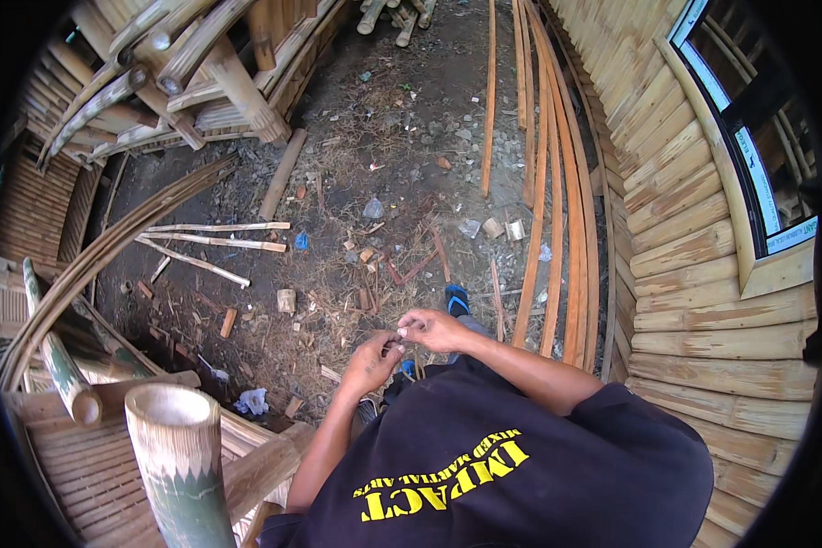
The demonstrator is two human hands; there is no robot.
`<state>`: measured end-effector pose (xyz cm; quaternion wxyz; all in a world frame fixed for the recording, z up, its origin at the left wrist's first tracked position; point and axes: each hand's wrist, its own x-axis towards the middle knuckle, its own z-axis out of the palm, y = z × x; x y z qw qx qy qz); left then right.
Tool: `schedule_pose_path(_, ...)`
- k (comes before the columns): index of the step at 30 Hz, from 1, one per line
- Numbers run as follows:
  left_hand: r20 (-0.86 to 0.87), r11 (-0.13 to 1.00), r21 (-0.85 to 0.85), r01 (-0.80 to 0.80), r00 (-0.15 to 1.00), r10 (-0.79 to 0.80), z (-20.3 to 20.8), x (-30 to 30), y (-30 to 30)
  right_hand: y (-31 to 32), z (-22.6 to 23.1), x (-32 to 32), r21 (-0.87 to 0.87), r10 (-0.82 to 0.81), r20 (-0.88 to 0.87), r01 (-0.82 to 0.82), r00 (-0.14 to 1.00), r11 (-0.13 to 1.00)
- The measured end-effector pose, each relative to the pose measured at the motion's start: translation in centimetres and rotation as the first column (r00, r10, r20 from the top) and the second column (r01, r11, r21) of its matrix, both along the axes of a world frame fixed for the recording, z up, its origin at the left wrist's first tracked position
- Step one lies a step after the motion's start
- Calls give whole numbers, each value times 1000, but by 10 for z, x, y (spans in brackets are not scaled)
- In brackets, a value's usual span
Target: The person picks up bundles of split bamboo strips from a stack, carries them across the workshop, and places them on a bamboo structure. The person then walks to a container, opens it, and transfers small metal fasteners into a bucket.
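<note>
My left hand (pixel 371 363) and my right hand (pixel 431 330) meet in front of my body, fingertips almost touching. Both are closed in a pinch, thumb against fingers. Whatever lies between the fingertips, if anything, is too small to make out. Below them show a blue-and-black sandal (pixel 457 300) on one foot and part of my dark shirt (pixel 557 457) with yellow lettering. Dirt ground scattered with offcuts lies beyond the hands.
Long orange-brown wooden strips (pixel 557 210) run along the bamboo wall (pixel 721 365) at right, beside a window (pixel 758 137). A thick upright bamboo post (pixel 178 457) stands near left. Bent bamboo slats (pixel 110 247), pale sticks (pixel 215 240) and a bamboo frame (pixel 247 91) occupy the left.
</note>
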<state>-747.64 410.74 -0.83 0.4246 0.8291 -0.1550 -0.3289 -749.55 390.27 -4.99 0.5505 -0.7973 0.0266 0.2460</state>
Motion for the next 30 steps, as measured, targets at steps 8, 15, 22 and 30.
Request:
schedule_pose_path(8,0,997,75,36,999,-37,20,91,-124,-110,22,105,7,19,31,-19,999,1000)
schedule_pose_path(15,-1,1000,17,-26,1000,26,30,146,-198,-174,30,169,-82,87,72,-81,994,993)
schedule_pose_path(22,7,997,79,-20,1000,20,20,178,-231,-207,17,196,-62,97,45,-94,994,994)
schedule_pose_path(30,-96,1000,-19,-12,995,11,-16,209,-250,-233,3,221,-70,118,3,-118,993,991)
